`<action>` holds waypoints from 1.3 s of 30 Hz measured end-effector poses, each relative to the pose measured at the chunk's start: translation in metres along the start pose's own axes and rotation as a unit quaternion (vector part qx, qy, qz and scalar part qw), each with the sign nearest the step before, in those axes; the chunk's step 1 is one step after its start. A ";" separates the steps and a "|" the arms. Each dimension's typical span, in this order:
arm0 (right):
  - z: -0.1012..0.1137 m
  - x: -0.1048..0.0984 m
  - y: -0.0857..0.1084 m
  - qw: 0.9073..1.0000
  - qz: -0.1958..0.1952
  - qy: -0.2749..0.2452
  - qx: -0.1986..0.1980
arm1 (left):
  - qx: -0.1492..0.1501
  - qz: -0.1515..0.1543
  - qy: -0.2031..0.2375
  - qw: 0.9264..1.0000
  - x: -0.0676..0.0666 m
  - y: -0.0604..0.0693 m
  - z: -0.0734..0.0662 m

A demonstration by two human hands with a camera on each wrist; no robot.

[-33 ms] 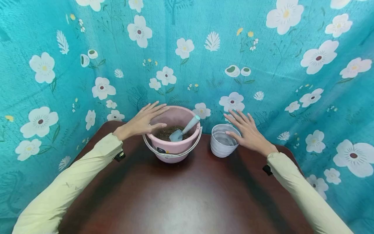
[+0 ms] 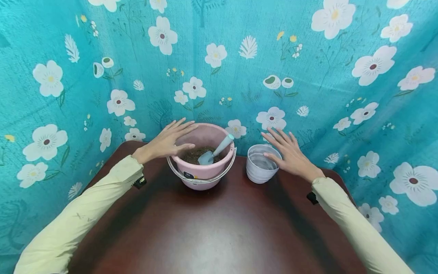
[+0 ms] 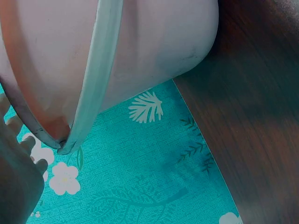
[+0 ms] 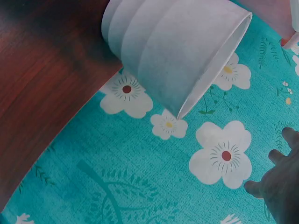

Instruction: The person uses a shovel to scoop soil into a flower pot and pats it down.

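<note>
A pink bucket [image 2: 202, 173] with a pale bail handle hanging at its front holds dark soil [image 2: 191, 155]. In the soil leans a small blue-grey trowel [image 2: 223, 146], its handle toward the rim's right side. My left hand [image 2: 166, 140] is spread at the bucket's left rim, fingers straight; whether it touches the rim I cannot tell. To the right stands a grey ribbed pot [image 2: 259, 173]. Beside and above its right rim my right hand [image 2: 291, 154] spreads its straight fingers, holding nothing. In the right wrist view the fingers appear apart from the pot [image 4: 163, 51].
Bucket and pot stand near the back of a dark reddish-brown table [image 2: 212, 228], with a gap between them. A turquoise flowered cloth [image 2: 232, 87] hangs right behind the table and along both sides.
</note>
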State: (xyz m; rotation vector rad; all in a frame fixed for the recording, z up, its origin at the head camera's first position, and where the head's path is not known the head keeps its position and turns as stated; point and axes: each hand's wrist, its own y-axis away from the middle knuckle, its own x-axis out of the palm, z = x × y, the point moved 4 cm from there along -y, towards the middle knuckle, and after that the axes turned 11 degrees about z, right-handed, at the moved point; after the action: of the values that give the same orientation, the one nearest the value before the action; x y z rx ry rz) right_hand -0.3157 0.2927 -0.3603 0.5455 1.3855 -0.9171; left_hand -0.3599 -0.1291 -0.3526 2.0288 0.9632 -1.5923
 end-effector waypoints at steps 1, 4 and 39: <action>0.001 0.000 -0.001 1.000 0.001 0.001 0.000 | -0.003 -0.004 0.002 1.000 0.000 0.000 0.000; 0.007 -0.002 -0.005 1.000 0.003 0.001 -0.005 | -0.018 -0.024 0.019 0.999 -0.001 0.003 0.001; 0.113 -0.006 -0.107 0.984 0.121 -0.008 -0.133 | -0.206 0.095 0.526 0.820 -0.006 0.023 0.025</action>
State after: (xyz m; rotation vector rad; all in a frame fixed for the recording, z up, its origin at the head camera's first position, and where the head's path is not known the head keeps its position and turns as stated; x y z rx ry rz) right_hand -0.3349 0.1442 -0.3188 0.4879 1.3668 -0.5305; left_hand -0.3614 -0.1639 -0.3561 2.4978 1.2187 0.0099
